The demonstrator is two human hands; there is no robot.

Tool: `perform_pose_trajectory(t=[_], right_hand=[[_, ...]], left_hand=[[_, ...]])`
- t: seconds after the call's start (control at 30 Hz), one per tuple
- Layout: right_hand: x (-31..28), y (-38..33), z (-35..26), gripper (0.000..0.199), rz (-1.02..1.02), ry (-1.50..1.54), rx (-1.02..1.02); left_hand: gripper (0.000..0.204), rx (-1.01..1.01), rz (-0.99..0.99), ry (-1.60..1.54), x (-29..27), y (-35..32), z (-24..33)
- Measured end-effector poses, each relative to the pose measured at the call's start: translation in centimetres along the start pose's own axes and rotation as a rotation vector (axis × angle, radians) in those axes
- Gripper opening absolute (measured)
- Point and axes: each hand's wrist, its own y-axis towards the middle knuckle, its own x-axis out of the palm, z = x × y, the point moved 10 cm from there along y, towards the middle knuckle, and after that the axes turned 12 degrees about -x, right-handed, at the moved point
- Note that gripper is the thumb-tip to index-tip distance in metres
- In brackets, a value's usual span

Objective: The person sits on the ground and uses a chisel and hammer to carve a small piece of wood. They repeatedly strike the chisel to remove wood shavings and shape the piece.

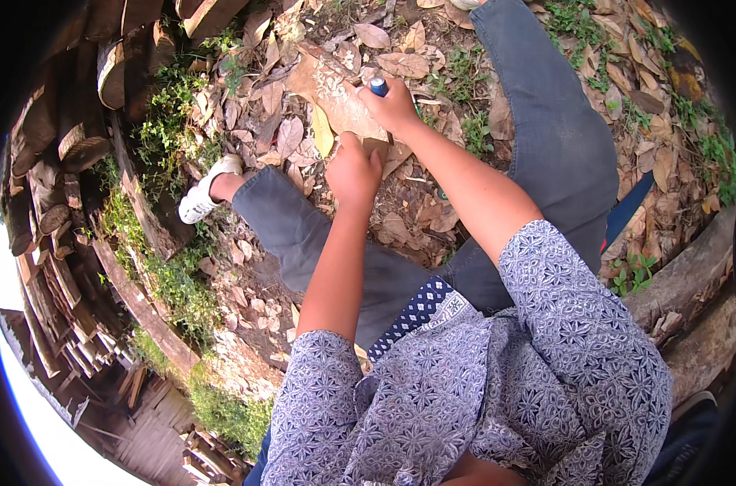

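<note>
Clenching L hand [354, 172] on near end of wood block [356, 115], betw. trouser legs [566, 146]; grasping blue-handled tool [378, 86] in R hand [396, 107], w/o visible blade; prob. part-cut, judging by loose shavings [328, 83]; prob. unfinished, but can't tell amt left; pointing fwd & left, long axis slanting away from body, over leaf litter [289, 136].

The right hand [395, 107] hides most of the blue handle [378, 87]; what tool lies beneath its fingers cannot be told. The left hand [354, 172] covers the wooden block's [353, 109] near corner, its fingertips unseen. Beyond the left fingers, pale shavings [329, 83] blur together. Farther beyond the right fingers, the upper edge crops a white shoe [465, 3].
</note>
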Motion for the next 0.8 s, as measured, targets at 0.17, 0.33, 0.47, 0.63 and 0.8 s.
perform_pose_trajectory(t=[0.17,0.33,0.47,0.63,0.8], right_hand=[[0.7,2.1,-6.7,0.026,-0.041,0.335,-0.053],[0.5,-0.3,-1.6,0.032,0.016,0.008,-0.136],[-0.4,0.7,-0.1,0.030,0.005,-0.055,-0.010],[1.1,1.9,-4.8,0.034,0.006,0.316,-0.040],[-0.1,0.7,-0.3,0.032,0.049,0.010,0.002]], left_hand=[[0.050,-0.020,0.028,0.000,-0.1,-0.3,-1.7],[0.049,-0.008,-0.013,0.001,-0.1,0.1,0.1],[0.049,-0.017,-0.025,0.013,-0.1,-0.1,-0.1],[0.047,-0.044,-0.035,0.044,0.1,-0.3,-1.4],[0.046,-0.035,-0.059,0.041,0.1,-0.2,-0.1]])
